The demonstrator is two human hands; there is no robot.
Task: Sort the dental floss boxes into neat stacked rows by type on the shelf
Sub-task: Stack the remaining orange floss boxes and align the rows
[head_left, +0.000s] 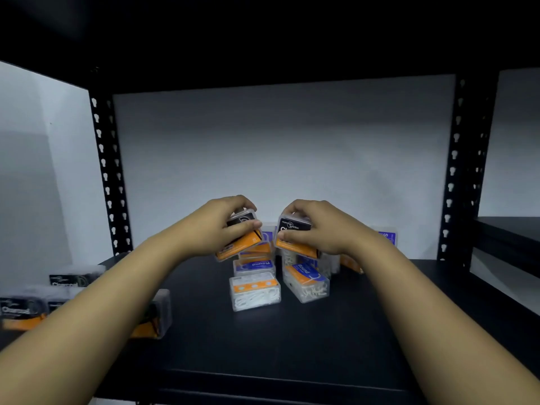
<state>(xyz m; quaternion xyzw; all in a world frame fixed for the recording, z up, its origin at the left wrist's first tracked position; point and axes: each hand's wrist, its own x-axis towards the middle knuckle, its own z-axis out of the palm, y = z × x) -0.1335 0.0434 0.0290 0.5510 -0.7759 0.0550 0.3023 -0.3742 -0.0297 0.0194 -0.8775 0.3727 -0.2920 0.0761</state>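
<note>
Holding one box in each hand, I am above the loose pile at the back of the black shelf point(292, 340). Left hand point(214, 229): fingers curled over the top, thumb across the front, gripping a black-and-orange charcoal floss box point(241, 233), tilted, its orange end lower. Right hand point(320, 229): fingers wrapped round a second black-and-orange charcoal box point(293, 229), thumb pressed along its lower front edge. The two boxes sit close together, a narrow gap between them.

Below my fingers, the pile: a clear box with an orange band and white floss picks point(255, 290) nearest me, a blue-and-orange "Round" box point(305, 280) tilted just right of it, another blue "Round" box point(253, 266) behind the clear one. More boxes lie under both hands; I cannot tell their types. A blue-labelled box point(387, 236) shows just beyond my right wrist.

Far left of my left fingers, near the shelf's front edge, charcoal boxes point(23, 312) are grouped, one point(74, 277) set further back, another point(156, 314) partly hidden by my left forearm. Blurred there.

Black perforated uprights point(109, 176) frame a white wall.
</note>
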